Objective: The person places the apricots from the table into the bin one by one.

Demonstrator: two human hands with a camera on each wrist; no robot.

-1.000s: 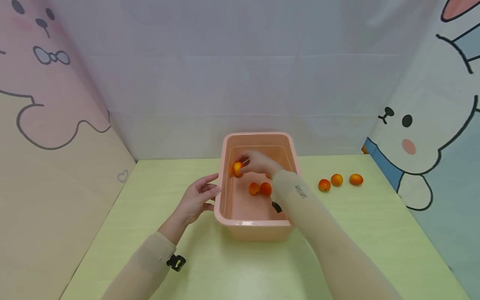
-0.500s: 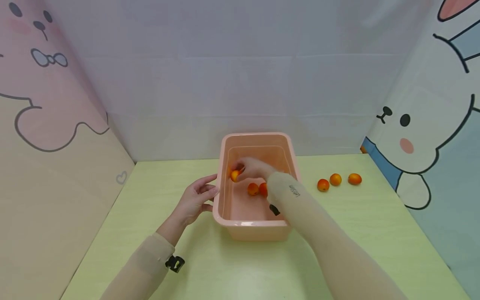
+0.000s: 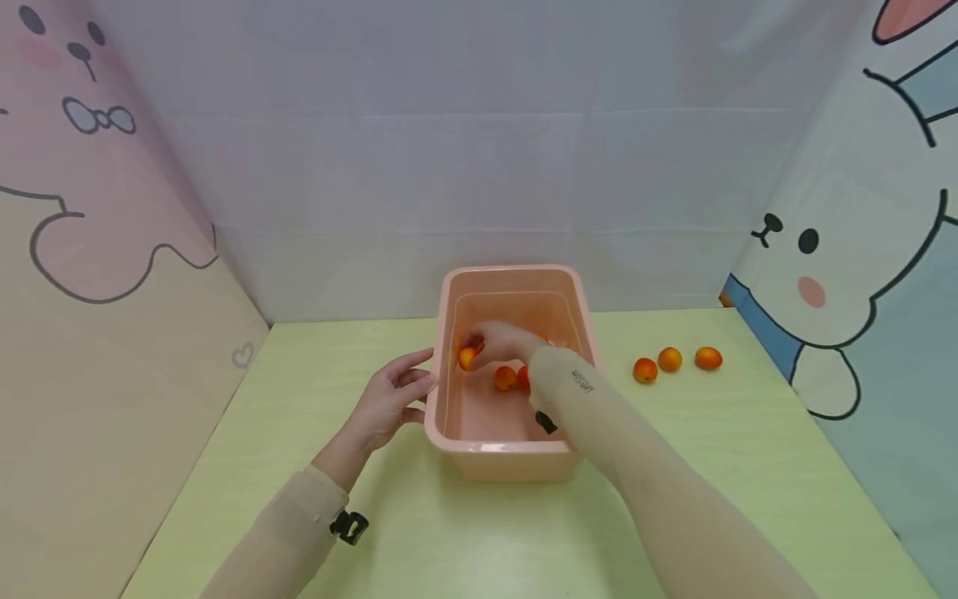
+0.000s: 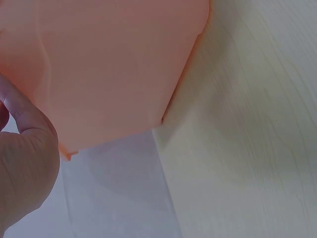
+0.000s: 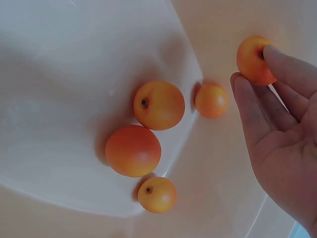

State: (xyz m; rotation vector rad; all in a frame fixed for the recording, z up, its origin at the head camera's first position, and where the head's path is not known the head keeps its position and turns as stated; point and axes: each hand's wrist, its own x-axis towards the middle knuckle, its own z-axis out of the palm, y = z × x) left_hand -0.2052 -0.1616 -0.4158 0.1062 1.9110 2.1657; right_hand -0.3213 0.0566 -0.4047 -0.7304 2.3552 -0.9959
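My right hand (image 3: pixel 500 339) reaches down inside a pink plastic tub (image 3: pixel 494 447). Its thumb and fingers pinch a small round orange-red fruit (image 5: pixel 253 60), which has a dark dimple at its stem end, close to the tub's left wall. Several similar fruits lie on the tub floor, among them a redder fruit (image 5: pixel 132 150) and a yellower one (image 5: pixel 157 195); the right wrist and sleeve hide some in the head view. Against the tub's left side rests my left hand (image 3: pixel 389 398), fingers loosely extended along the rim and outer wall. The left wrist view shows that outer wall (image 4: pixel 114 69).
Three more orange fruits (image 3: pixel 669 359) sit on the pale green-yellow table (image 3: pixel 748 466) to the right of the tub. A light cloth backdrop (image 3: pixel 479 166) stands close behind the tub, with cartoon-printed panels at both sides.
My right hand has moved a little lower and nearer the front of the tub, with the fruit still pinched. The left hand stays at the tub's side.
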